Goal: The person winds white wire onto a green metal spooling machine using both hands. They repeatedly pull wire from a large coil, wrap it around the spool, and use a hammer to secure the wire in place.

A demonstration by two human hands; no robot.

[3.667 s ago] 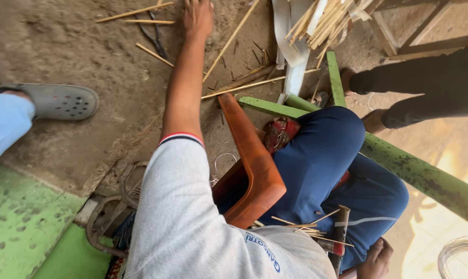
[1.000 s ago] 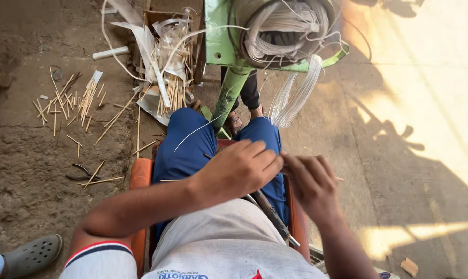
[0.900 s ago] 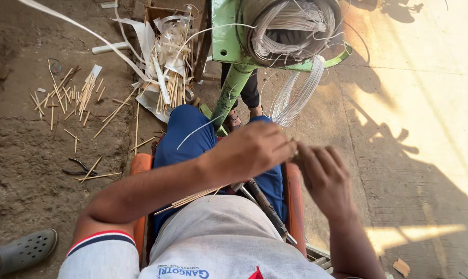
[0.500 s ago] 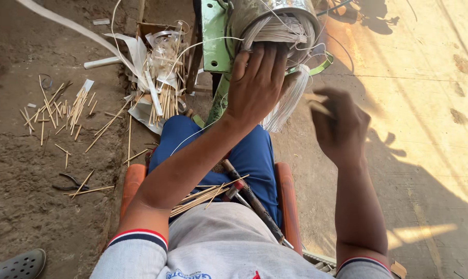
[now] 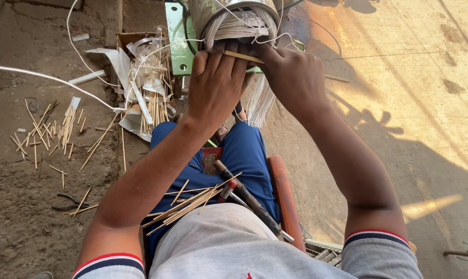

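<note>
Both hands, left hand (image 5: 216,85) and right hand (image 5: 290,77), together, gripping one thin stick (image 5: 244,57) against the string-wound spool (image 5: 239,23).

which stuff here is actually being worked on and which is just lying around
In hand:
- left hand and right hand together at the spool of pale fibre
- thin stick held between the hands
- stick bundle on the lap

Lying about:
- scattered sticks on the dirt
- pliers
- scraps in the box
- dark-handled tool across the lap
</note>
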